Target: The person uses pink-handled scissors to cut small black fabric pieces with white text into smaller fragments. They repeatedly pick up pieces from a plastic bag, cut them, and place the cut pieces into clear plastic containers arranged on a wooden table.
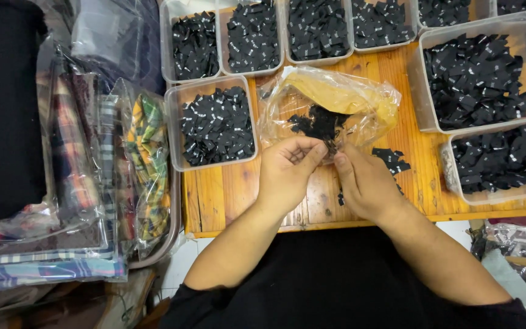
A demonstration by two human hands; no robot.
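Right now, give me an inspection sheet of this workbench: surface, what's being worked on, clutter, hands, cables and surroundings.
Surface: wooden slat table, mostly covered by tubs.
Job's things: clear plastic bag with a yellow lining and a clump of small black fabric labels at its mouth.
Clutter: clear plastic tubs full of black labels; a few loose labels on the wood.
Hands: left hand and right hand meet at the bag's mouth, fingers pinching at the labels.
Cables: nothing seen.
Surroundings: bagged plaid fabrics stacked to the left; more bagged goods at lower right.
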